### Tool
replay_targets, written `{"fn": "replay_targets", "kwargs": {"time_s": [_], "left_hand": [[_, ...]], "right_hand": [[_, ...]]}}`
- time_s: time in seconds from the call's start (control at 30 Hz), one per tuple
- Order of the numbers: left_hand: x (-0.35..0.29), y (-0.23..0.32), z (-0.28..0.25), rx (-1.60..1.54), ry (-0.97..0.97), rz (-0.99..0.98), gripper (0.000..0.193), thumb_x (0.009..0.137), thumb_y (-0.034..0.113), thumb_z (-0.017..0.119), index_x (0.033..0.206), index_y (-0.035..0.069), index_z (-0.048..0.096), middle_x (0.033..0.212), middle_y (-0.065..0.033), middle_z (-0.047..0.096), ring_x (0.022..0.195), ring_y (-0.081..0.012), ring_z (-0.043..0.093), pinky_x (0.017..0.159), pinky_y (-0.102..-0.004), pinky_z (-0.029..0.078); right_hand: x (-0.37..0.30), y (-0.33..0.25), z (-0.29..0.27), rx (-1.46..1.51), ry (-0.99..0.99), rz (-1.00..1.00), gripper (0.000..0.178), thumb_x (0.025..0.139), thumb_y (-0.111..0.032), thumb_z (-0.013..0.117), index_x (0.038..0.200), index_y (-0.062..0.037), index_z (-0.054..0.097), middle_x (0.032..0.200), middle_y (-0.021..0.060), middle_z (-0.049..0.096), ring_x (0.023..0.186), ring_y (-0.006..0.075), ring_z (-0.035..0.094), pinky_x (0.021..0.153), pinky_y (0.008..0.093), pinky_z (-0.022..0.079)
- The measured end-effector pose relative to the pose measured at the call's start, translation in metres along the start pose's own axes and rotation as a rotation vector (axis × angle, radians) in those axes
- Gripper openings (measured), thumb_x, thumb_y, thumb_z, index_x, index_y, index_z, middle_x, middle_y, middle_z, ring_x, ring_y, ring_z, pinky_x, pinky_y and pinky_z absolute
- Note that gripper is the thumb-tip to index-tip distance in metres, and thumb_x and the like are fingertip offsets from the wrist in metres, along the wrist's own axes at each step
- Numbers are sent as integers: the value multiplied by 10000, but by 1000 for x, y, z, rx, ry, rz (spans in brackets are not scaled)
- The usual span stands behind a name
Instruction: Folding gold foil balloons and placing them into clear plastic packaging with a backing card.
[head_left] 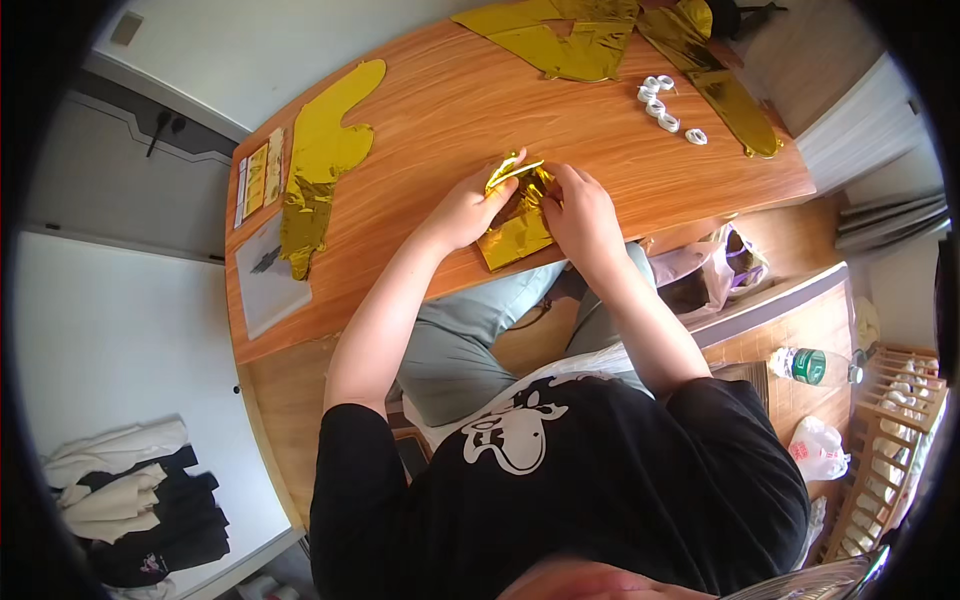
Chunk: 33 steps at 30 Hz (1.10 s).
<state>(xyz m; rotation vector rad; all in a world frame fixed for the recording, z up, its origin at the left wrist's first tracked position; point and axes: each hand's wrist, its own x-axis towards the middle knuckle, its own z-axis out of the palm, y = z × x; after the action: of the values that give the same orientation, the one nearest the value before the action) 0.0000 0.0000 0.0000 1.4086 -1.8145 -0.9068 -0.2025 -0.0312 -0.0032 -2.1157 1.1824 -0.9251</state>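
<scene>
Pinching was what I saw first: the left hand (pixel 468 212) had its thumb and fingers closed on a crumpled gold foil piece (pixel 517 243), and the right hand (pixel 584 212) gripped the same foil from the other side, its fingertips bunched close to the left thumb. Little gap showed between the hands, though I could not tell how firmly either one pressed. The foil was at the near edge of the wooden table (pixel 430 130), straight in front of the seated person; its upper part was folded between the fingers, while a flatter, shiny panel hung toward the lap. Whether that panel rested on the wood I could not make out.

To my eye, the thin film was the weak point. A hard pull with the hands set against each other might have split it, and a fingernail might have pierced a fold. So close to the edge, a loosened grip could have let it slide into the lap.

Farther left lay a long, curved gold foil sheet (pixel 335 120), with flat packets (pixel 258 182) and a translucent sleeve (pixel 266 285) beside it. To the far right were small white rolls (pixel 656 108), well apart from the hands. Beyond them, at the far edge, spread a broad gold foil (pixel 585 45), and a long gold strip (pixel 735 105) ran down the right side.
</scene>
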Motion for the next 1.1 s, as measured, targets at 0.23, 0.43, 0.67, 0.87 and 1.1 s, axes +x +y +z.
{"fn": "replay_targets", "kwargs": {"time_s": [0.23, 0.43, 0.67, 0.87, 1.1], "left_hand": [[5, -11, 1, -389, 2, -77, 490, 1112, 282, 421, 1547, 59, 403, 1557, -97, 471, 1419, -188, 448, 1170, -326, 343], [-1, 13, -8, -487, 42, -161, 479, 1114, 288, 420, 1535, 59, 423, 1483, -72, 524, 1309, -141, 506, 1101, -302, 407], [-1, -15, -6, -423, 27, -42, 474, 1109, 259, 426, 1533, 47, 413, 1527, -96, 501, 1386, -192, 485, 1143, -325, 376], [-2, -6, 2, 85, 24, 152, 496, 1054, 208, 526, 1517, 57, 430, 1513, -165, 496, 1407, -327, 461, 1167, -400, 364], [-3, -12, 12, 481, 93, 311, 608, 948, 145, 620, 1518, 70, 421, 1514, -160, 486, 1429, -332, 429, 1210, -429, 327]], "right_hand": [[5, 12, 6, -80, -48, -79, 342, 830, 10, 623, 1167, -4, 678, 954, 207, 635, 932, 382, 624, 821, 442, 514], [-1, 6, 19, -109, 40, -269, 381, 829, 22, 583, 1174, -80, 707, 1133, 127, 672, 1023, 337, 593, 869, 459, 478], [-5, -6, 16, -362, -15, -383, 258, 807, -60, 639, 1039, -150, 708, 1170, -17, 701, 1007, 241, 596, 833, 395, 445], [-2, 1, 16, -528, -120, -402, 164, 790, -107, 670, 948, -150, 681, 940, -11, 699, 996, 233, 588, 802, 393, 440], [-3, 3, -20, -187, -196, -331, 191, 846, -65, 651, 1032, -43, 688, 1024, 103, 718, 1017, 305, 644, 914, 426, 462]]}}
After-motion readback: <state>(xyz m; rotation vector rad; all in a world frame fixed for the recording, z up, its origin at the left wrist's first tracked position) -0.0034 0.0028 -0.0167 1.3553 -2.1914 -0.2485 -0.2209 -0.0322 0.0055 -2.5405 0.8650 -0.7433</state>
